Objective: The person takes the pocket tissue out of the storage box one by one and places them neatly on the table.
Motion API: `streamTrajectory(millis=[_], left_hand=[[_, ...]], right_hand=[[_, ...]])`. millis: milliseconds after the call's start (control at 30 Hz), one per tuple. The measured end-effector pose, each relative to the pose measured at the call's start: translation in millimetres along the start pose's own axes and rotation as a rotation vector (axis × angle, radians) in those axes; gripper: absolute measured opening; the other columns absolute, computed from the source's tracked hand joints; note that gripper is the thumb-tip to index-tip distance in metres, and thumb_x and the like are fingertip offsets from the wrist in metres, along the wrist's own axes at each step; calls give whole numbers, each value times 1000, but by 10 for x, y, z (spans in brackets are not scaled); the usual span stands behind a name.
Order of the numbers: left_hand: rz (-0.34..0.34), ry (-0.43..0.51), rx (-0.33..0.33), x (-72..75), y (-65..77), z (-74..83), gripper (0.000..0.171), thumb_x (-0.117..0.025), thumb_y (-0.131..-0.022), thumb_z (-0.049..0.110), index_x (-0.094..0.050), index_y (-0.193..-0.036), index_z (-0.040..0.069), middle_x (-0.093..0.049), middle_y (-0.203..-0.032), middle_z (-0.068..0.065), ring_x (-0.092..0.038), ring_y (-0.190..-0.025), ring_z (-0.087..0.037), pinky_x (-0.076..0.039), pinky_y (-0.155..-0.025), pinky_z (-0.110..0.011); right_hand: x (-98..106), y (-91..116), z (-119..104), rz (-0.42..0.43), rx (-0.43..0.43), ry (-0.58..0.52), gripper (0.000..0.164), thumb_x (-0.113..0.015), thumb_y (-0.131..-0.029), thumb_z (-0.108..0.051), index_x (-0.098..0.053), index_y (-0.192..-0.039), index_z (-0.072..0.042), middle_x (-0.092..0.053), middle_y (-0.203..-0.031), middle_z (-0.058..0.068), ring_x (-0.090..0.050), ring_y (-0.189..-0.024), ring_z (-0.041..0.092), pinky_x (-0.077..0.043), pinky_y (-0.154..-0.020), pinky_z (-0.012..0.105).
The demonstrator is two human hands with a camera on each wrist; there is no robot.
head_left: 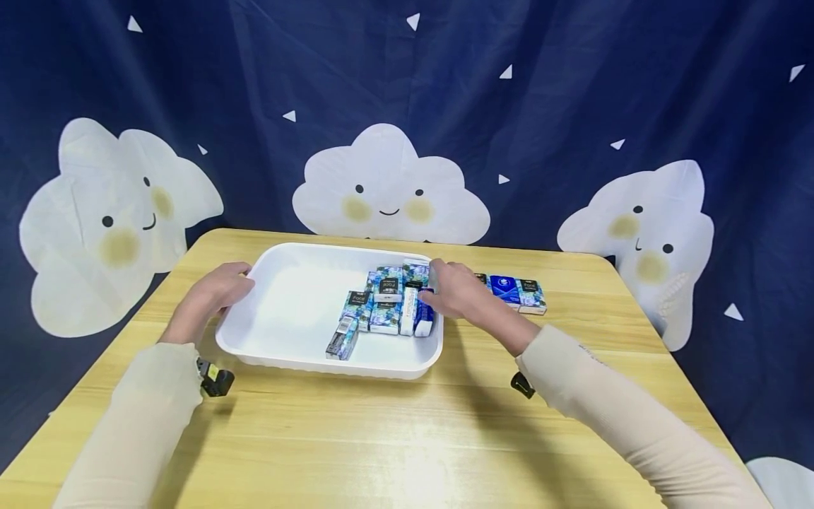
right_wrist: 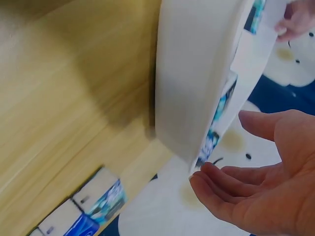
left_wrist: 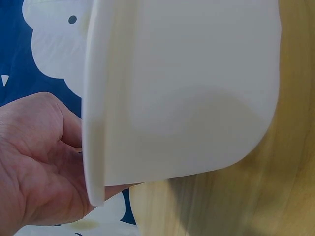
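Wooden table (head_left: 305,438) — left hand (head_left: 215,293) grips tray (head_left: 289,304); right hand (head_left: 458,288) beside it, thumb spread.

- Hand, left (left_wrist: 37,157), one: at the tray's rim, partly hidden behind it; a fingertip shows past the lower edge.
- Tray (left_wrist: 197,64), white: outer wall, rounded corner, projecting rim; soft shadow on wall.
- Desk (left_wrist: 298,128): pale wood grain, shadowed below tray.
- Cloth (left_wrist: 12,39): blue, white cloud motifs (left_wrist: 54,54).

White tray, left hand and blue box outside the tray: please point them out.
White tray (head_left: 292,311), head view: its bare floor.
Left hand (head_left: 217,290), head view: back of the hand.
Blue box (head_left: 504,288), head view: its blue face.
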State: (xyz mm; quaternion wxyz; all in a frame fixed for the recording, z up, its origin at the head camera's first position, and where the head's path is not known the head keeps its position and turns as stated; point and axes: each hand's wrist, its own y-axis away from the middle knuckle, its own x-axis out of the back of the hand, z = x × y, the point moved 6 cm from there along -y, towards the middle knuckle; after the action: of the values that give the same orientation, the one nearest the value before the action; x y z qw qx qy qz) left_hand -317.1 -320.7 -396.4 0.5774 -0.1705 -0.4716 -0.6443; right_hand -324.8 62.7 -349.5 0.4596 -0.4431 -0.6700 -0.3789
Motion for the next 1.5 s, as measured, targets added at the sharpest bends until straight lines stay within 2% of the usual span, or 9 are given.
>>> streamTrajectory(millis=[100,200,333,467,600,767,833,1133,1500], left_hand=[[-3,7,13,-2,-5,-11,58,-30,-97,16,-13,-148,-6,-27,-142,-34,-42,-116,-42,-47,-86,-48],[-4,7,18,-1,-12,-24,59,-31,-97,16,-12,-148,-6,-26,-142,-34,-42,-115,-42,-48,-82,-45],[-2,5,17,-1,-19,-28,59,-30,-97,16,-11,-148,-6,-25,-143,-34,-43,-114,-41,-48,-77,-41],[-2,5,11,-1,-15,-20,59,-30,-97,16,-11,-149,-6,-26,-142,-34,-43,-114,-41,-49,-75,-40],[-1,-1,7,3,-1,-13,59,-30,-96,16,-11,-148,-6,-25,-143,-34,-43,-114,-41,-48,-74,-39],[1,1,-8,6,9,8,59,-30,-96,17,-14,-148,-6,-27,-141,-34,-44,-113,-40,-48,-72,-35],[4,2,-10,9,12,9,58,-30,-97,16,-15,-148,-6,-29,-140,-33,-44,-112,-40,-47,-71,-34],[-4,14,2,0,29,19,59,-30,-97,16,-13,-148,-5,-26,-144,-33,-42,-115,-40,-47,-78,-40],[4,-2,-18,8,17,5,57,-30,-96,16,-18,-147,-7,-32,-139,-32,-46,-111,-39,-47,-71,-35]], right_hand=[[-72,7,-89,-9,22,31,70,-65,-88,-41,-38,-142,-4,-57,-125,18,-54,-115,32,-46,-93,44],[-142,6,-157,-8,47,69,75,-67,-87,-42,-36,-144,-4,-54,-131,19,-51,-120,34,-44,-96,45],[-190,7,-226,23,83,124,75,-71,-83,-42,-41,-140,-4,-58,-125,18,-53,-115,33,-47,-92,44],[-222,5,-262,14,70,89,74,-74,-81,-41,-44,-138,-4,-57,-123,18,-56,-110,30,-49,-88,41],[-287,-13,-285,-42,42,52,83,-74,-80,-44,-38,-143,-5,-49,-134,19,-53,-118,30,-46,-95,41],[-340,-33,-312,-84,22,107,90,-74,-78,-49,-34,-146,-5,-37,-146,19,-40,-131,32,-39,-102,44],[-343,-43,-331,-87,26,122,91,-76,-76,-49,-36,-145,-4,-36,-146,19,-39,-132,32,-38,-103,43],[-368,-78,-361,-85,43,138,84,-85,-69,-30,-46,-138,-2,-41,-139,17,-36,-130,32,-41,-101,43],[-360,-83,-350,-81,38,91,87,-85,-67,-22,-42,-141,-5,-40,-141,17,-38,-128,29,-40,-102,43]])
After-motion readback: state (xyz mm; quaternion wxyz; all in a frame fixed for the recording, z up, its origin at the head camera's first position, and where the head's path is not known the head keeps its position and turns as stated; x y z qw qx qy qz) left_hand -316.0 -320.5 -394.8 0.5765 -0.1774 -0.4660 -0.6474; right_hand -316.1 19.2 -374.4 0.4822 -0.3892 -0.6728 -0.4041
